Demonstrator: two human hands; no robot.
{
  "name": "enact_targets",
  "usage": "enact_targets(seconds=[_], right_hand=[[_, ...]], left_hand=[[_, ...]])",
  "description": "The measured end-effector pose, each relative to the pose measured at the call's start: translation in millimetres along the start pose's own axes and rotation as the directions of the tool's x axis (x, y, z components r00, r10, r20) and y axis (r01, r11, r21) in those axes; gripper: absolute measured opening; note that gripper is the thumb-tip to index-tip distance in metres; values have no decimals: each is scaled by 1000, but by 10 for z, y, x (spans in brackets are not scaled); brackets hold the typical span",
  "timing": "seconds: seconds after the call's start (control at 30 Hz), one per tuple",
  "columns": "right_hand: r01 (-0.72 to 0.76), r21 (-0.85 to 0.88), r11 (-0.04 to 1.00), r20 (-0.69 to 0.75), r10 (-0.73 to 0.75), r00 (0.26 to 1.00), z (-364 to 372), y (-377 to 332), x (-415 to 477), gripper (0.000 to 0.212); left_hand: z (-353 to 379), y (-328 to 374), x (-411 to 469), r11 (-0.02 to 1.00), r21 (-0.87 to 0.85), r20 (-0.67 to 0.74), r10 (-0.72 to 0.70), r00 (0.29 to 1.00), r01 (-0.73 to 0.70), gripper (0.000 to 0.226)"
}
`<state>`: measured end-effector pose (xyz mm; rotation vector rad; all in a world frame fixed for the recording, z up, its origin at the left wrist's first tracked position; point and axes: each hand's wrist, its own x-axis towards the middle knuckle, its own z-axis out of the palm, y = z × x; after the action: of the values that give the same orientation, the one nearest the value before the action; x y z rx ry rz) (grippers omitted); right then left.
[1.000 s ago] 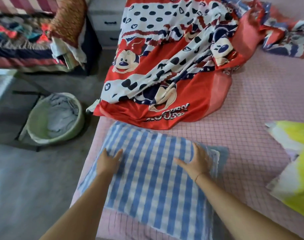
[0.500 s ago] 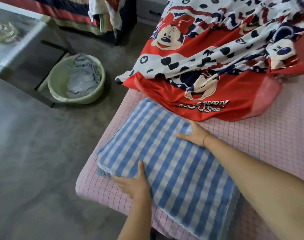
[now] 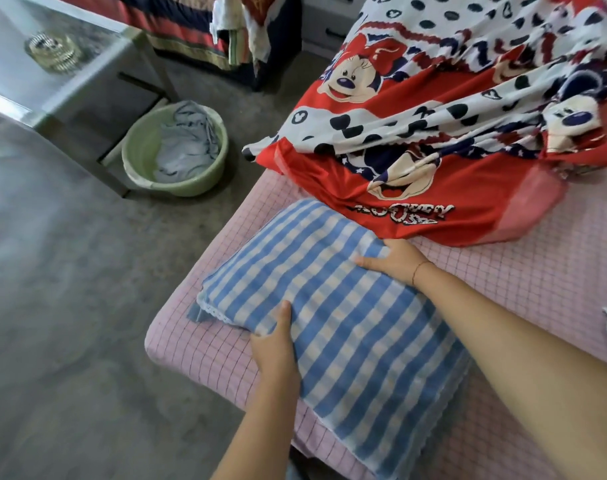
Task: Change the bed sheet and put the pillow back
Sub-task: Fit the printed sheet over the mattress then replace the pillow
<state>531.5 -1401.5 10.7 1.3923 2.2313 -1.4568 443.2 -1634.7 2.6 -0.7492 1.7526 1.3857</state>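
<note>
Gripping the pillow (image 3: 347,323) edge by the floor (image 3: 87,306), left hand (image 3: 274,344) fingers curl; right hand (image 3: 395,259) rests flat.

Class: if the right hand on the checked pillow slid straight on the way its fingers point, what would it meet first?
Most likely the red cartoon-print blanket: the right hand lies flat on the pillow, fingers toward the blanket's near edge just beyond. Whether they touch it is unclear.

Head cam here: I've got the blue checked pillow (image 3: 347,323) lying on the pink grid sheet (image 3: 503,271) at the bed corner. Left hand (image 3: 274,348) grips its near edge, thumb on top. Right hand (image 3: 395,261) lies flat on the far edge, just beside the red cartoon blanket (image 3: 416,133).
</note>
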Motion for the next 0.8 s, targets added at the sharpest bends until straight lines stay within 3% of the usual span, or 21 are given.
enact_targets(seconds=[0.23, 0.37, 0.5, 0.6, 0.8], right_hand=[[-29, 220, 975, -173, 69, 983, -722, 300, -614, 47], [-53, 327, 944, -311, 161, 937, -1263, 598, -1101, 40], [-86, 422, 903, -441, 286, 851, -1746, 969, -1665, 41], [-49, 502, 863, -533, 353, 769, -2002, 1236, -2145, 31], [63, 695, 717, -618, 550, 562, -2199, 1804, -3078, 27]], left_hand=[[526, 124, -537, 984, 142, 146, 86, 986, -107, 71], [1037, 107, -938, 947, 216, 349, 152, 925, -237, 77], [1555, -13, -1393, 905, 293, 485, 137, 864, -308, 83], [1908, -147, -1750, 856, 338, 589, 132, 797, -392, 82], [2545, -552, -2514, 722, 377, 759, 117, 640, -580, 73]])
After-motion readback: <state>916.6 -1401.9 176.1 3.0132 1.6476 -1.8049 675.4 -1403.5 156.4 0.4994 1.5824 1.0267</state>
